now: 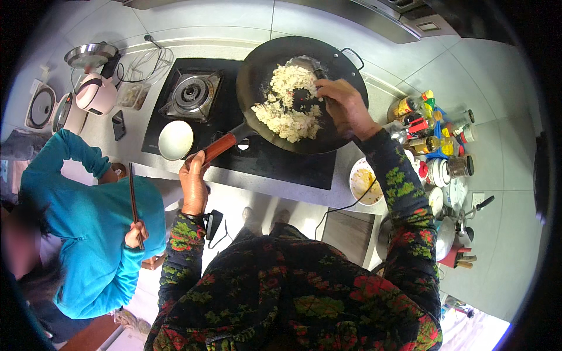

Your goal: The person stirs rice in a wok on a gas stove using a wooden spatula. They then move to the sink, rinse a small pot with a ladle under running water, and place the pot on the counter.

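My left hand (195, 182) grips the reddish wooden handle (221, 148) of a large black wok (268, 52). The wok rests over the right side of the black gas hob (281, 171). Above the wok, my right hand (344, 105) holds the dark handle of a spatula (317, 68), whose metal head lies at the far side of the pan. Fried rice (287, 127) with small bits mixed in forms a curved heap in the wok, with a gap of bare metal in the middle. The spatula's grip is partly hidden by my fingers.
An empty pale bowl (175, 140) stands by the left burner (191, 92). At right are a food-smeared bowl (365, 180), a dangling black cable (327, 215) and several seasoning bottles (421, 127). A person in a teal top (101, 210) holds chopsticks (133, 197) at left. A phone (118, 125) lies on the counter.
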`<state>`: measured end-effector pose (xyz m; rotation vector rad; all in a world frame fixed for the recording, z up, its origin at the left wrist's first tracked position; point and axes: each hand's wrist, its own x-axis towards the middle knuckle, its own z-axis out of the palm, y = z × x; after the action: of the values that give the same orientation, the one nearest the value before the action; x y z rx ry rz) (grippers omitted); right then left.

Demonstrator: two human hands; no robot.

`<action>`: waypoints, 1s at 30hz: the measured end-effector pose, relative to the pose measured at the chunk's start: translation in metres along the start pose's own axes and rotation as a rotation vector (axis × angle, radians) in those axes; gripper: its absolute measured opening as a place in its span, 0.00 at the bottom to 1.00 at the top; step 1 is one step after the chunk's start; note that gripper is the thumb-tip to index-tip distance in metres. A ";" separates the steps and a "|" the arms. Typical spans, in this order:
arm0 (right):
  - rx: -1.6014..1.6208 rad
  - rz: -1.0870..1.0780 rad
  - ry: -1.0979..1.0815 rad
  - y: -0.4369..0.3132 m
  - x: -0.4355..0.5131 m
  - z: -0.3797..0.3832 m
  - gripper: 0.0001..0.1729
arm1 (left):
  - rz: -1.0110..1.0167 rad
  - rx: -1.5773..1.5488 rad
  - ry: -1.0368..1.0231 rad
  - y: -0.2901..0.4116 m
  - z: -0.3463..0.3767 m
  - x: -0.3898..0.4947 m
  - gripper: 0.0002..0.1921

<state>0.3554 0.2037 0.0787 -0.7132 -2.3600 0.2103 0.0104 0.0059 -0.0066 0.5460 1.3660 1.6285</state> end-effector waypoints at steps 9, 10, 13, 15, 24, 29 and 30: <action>0.192 0.005 -0.372 -0.097 -0.004 -0.073 0.15 | -0.012 -0.018 0.010 -0.002 -0.002 0.000 0.16; 0.244 -0.030 -0.364 -0.100 -0.004 -0.072 0.16 | -0.006 -0.020 0.015 -0.003 -0.002 0.000 0.16; 0.172 -0.018 -0.314 -0.081 -0.004 -0.049 0.15 | -0.005 -0.017 0.003 -0.003 -0.001 0.000 0.16; 0.157 -0.018 -0.174 -0.048 -0.005 -0.026 0.12 | -0.005 -0.001 -0.011 -0.001 -0.001 0.001 0.16; 0.040 -0.056 -0.180 -0.036 -0.005 0.002 0.17 | -0.010 0.004 0.003 -0.004 -0.003 0.000 0.16; 0.403 0.185 -0.066 -0.035 -0.004 -0.049 0.12 | -0.015 -0.003 -0.005 -0.003 -0.002 -0.002 0.15; 0.423 0.350 0.046 -0.030 0.000 -0.055 0.09 | -0.017 -0.008 -0.005 -0.003 -0.002 -0.003 0.15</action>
<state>0.3767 0.1772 0.1307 -0.8979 -2.0337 0.8067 0.0116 0.0029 -0.0095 0.5325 1.3568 1.6174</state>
